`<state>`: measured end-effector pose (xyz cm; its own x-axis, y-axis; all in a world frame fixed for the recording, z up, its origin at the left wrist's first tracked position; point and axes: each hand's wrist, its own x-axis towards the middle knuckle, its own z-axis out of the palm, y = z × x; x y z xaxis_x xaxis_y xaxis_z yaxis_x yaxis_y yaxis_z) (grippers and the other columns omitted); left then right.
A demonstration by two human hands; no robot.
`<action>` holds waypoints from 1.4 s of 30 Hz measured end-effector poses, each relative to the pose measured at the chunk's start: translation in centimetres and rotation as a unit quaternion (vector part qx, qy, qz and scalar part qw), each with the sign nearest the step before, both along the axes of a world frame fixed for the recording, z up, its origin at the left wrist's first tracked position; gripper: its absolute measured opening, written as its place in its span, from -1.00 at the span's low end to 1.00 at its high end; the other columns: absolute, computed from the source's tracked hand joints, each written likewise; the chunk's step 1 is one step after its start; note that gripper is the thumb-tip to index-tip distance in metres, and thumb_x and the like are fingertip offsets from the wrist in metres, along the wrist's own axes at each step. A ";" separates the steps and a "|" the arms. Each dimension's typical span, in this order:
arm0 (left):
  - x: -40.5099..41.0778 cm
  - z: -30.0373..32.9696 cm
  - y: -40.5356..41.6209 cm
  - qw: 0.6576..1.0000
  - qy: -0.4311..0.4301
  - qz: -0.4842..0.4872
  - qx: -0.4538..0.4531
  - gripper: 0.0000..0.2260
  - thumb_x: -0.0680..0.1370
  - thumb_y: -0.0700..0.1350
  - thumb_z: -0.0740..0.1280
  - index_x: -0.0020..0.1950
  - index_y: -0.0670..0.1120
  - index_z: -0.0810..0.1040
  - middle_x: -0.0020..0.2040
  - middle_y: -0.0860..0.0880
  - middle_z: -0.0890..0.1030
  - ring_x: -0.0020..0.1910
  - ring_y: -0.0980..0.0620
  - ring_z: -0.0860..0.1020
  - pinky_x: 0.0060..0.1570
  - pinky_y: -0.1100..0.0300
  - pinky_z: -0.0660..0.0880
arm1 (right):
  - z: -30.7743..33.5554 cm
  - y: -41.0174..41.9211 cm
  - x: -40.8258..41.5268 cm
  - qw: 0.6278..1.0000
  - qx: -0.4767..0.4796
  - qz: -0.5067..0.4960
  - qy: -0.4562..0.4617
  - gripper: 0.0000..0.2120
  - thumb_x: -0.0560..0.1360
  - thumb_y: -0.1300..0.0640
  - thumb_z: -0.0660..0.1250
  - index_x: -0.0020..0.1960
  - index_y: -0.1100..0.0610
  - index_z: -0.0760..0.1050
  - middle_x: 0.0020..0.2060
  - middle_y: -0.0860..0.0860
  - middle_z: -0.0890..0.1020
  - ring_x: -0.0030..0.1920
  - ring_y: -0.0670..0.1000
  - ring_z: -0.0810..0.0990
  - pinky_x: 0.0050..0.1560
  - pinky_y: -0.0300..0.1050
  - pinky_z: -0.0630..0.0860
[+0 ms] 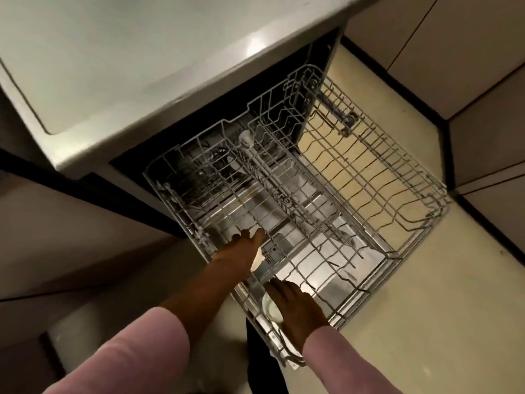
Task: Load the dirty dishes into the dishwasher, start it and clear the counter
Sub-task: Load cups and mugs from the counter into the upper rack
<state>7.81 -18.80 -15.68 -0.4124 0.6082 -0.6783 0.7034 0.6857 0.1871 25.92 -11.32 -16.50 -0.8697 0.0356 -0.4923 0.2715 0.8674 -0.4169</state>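
The dishwasher stands open under the counter, with a wire rack [397, 194] pulled far out over the floor. My left hand [245, 245] reaches into the near left part of the rack and holds a pale plate [256, 261]; only the plate's edge shows below my palm. My right hand [295, 305] lies over a white bowl [271, 309] at the rack's near corner, fingers curved over its rim. The rest of the rack holds no dishes that I can see.
The pale counter top [127, 66] overhangs the dishwasher at the upper left. Beige cabinet fronts [483, 81] line the right side, with cream floor [426, 322] in front of them. A pale round bin [74, 336] stands at the lower left.
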 end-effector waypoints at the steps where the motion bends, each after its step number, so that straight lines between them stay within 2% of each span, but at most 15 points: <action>1: -0.1 -0.3 0.2 1.000 -0.004 -0.009 -0.005 -0.18 0.42 -0.22 0.49 0.51 -0.07 0.04 0.38 -0.23 0.31 0.31 -0.20 0.39 0.22 -0.10 0.47 | 0.6 0.3 -0.1 1.000 -0.013 -0.006 0.002 -0.18 0.32 0.27 0.45 0.49 0.05 0.20 0.44 0.06 0.34 0.40 0.14 0.35 0.25 0.07 0.44; 3: -0.3 -0.5 0.4 1.000 -0.004 -0.027 -0.008 -0.11 0.36 -0.23 0.54 0.51 -0.06 0.05 0.35 -0.22 0.35 0.29 -0.19 0.41 0.19 -0.10 0.50 | 1.7 0.9 -0.3 1.000 -0.016 -0.014 -0.011 -0.24 0.45 0.24 0.34 0.54 0.01 0.06 0.51 0.00 0.17 0.48 0.09 0.19 0.40 0.00 0.25; 5: -0.4 -0.4 0.2 1.000 -0.013 -0.027 0.005 -0.11 0.36 -0.23 0.54 0.51 -0.07 0.05 0.34 -0.22 0.36 0.28 -0.19 0.42 0.19 -0.08 0.50 | 2.3 1.7 -0.5 0.999 -0.020 -0.016 -0.044 -0.23 0.49 0.17 0.34 0.55 -0.01 -0.01 0.52 -0.05 0.11 0.48 0.05 0.15 0.44 -0.06 0.18; 7: -0.5 -0.3 -0.2 0.999 -0.025 -0.023 0.038 -0.15 0.36 -0.23 0.54 0.49 -0.06 0.08 0.32 -0.19 0.38 0.27 -0.19 0.44 0.19 -0.06 0.50 | 2.5 2.2 -0.8 0.998 -0.025 -0.019 -0.050 -0.21 0.47 0.11 0.38 0.54 -0.04 -0.02 0.52 -0.06 0.10 0.47 0.05 0.17 0.44 -0.08 0.18; 11: -0.3 -0.1 -0.7 0.989 -0.100 -0.007 0.109 -0.29 0.29 -0.17 0.59 0.28 -0.03 0.24 0.19 -0.13 0.49 0.15 -0.15 0.53 0.01 0.04 0.54 | 1.7 1.6 -1.2 0.998 -0.010 0.021 -0.062 -0.18 0.44 0.09 0.41 0.53 -0.11 0.00 0.53 -0.07 0.03 0.45 0.08 0.17 0.40 -0.04 0.26; 14: 0.2 -0.5 -0.9 0.987 -0.123 -0.036 0.098 -0.28 0.35 -0.25 0.53 0.39 -0.06 0.22 0.28 -0.15 0.46 0.21 -0.15 0.50 0.03 0.10 0.47 | 0.6 0.6 -1.2 0.997 0.005 0.016 -0.071 -0.18 0.45 0.16 0.39 0.54 -0.07 -0.01 0.51 -0.01 0.09 0.44 0.09 0.20 0.38 -0.05 0.28; 17: 0.5 -0.9 -1.0 0.991 -0.091 -0.057 0.076 -0.23 0.41 -0.29 0.47 0.49 -0.03 0.13 0.38 -0.15 0.39 0.29 -0.16 0.44 0.20 -0.01 0.48 | 0.2 0.4 -0.6 0.996 0.005 -0.041 -0.076 -0.15 0.43 0.13 0.39 0.54 -0.02 -0.05 0.50 0.02 0.09 0.44 0.11 0.20 0.38 -0.06 0.27; 20: 0.6 0.1 -1.0 0.995 -0.030 -0.083 0.056 -0.20 0.40 -0.23 0.49 0.51 -0.02 0.12 0.37 -0.14 0.35 0.34 -0.18 0.36 0.22 -0.08 0.46 | 1.1 0.6 -0.3 0.995 0.008 -0.059 -0.084 -0.15 0.42 0.07 0.41 0.54 -0.03 -0.04 0.48 0.02 0.11 0.44 0.12 0.21 0.41 -0.03 0.26; 23: 0.6 2.4 -1.6 0.992 0.006 -0.061 0.113 -0.34 0.45 -0.16 0.46 0.46 -0.04 0.22 0.39 -0.13 0.36 0.36 -0.16 0.36 0.23 -0.07 0.44 | 3.5 0.9 -1.1 0.997 0.021 -0.050 -0.061 -0.32 0.47 0.08 0.34 0.49 0.01 0.10 0.41 0.04 0.22 0.38 0.10 0.30 0.36 -0.07 0.30; 28: -1.8 10.7 -9.7 0.945 0.129 0.001 0.301 -0.68 0.53 -0.28 0.27 0.26 -0.06 0.46 0.23 -0.06 0.49 0.22 -0.06 0.44 0.12 0.08 0.41 | 11.9 -2.4 -5.9 0.998 0.004 -0.026 0.059 -0.66 0.49 0.13 0.33 0.22 -0.03 0.34 0.18 -0.07 0.42 0.17 -0.04 0.49 0.14 -0.12 0.44; 32: -3.7 19.6 -22.4 0.902 0.213 0.030 0.375 -0.82 0.51 -0.17 0.25 0.09 -0.01 0.50 0.03 0.02 0.51 -0.02 0.01 0.49 -0.10 0.14 0.47 | 20.5 -8.8 -10.0 0.987 -0.041 0.014 0.155 -0.72 0.47 0.17 0.37 0.09 -0.08 0.40 0.02 -0.14 0.46 0.03 -0.14 0.50 0.08 -0.23 0.46; 35: -4.8 24.9 -33.0 0.883 0.250 0.085 0.387 -0.84 0.48 -0.20 0.29 0.02 0.00 0.51 -0.09 0.06 0.50 -0.21 0.11 0.46 -0.26 0.23 0.42 | 26.0 -14.5 -12.6 0.970 -0.060 0.065 0.225 -0.71 0.42 0.13 0.41 0.07 -0.08 0.42 -0.04 -0.16 0.48 -0.07 -0.16 0.51 -0.02 -0.23 0.46; 37: -5.6 27.4 -38.9 0.868 0.293 0.134 0.379 -0.86 0.48 -0.21 0.26 -0.01 -0.02 0.52 -0.10 0.03 0.52 -0.20 0.09 0.48 -0.23 0.24 0.40 | 28.7 -18.3 -14.2 0.959 -0.082 0.092 0.253 -0.66 0.40 0.10 0.43 0.15 -0.02 0.45 0.00 -0.13 0.50 -0.03 -0.19 0.51 0.02 -0.27 0.46; 39: -5.2 30.0 -44.8 0.840 0.343 0.207 0.366 -0.88 0.45 -0.16 0.24 -0.06 -0.04 0.53 -0.12 0.00 0.54 -0.18 -0.02 0.53 -0.20 0.16 0.48 | 31.3 -23.0 -15.4 0.946 -0.089 0.129 0.285 -0.61 0.39 0.07 0.43 0.20 0.00 0.45 0.02 -0.11 0.51 -0.01 -0.19 0.51 0.04 -0.21 0.48; 42: -4.9 32.1 -50.5 0.797 0.388 0.306 0.347 -0.87 0.47 -0.18 0.39 -0.01 -0.02 0.55 -0.04 0.02 0.55 -0.07 -0.04 0.56 -0.11 0.09 0.50 | 33.8 -27.8 -17.2 0.925 -0.120 0.166 0.319 -0.55 0.40 0.11 0.45 0.25 0.03 0.43 0.04 -0.07 0.51 -0.01 -0.14 0.51 0.08 -0.13 0.50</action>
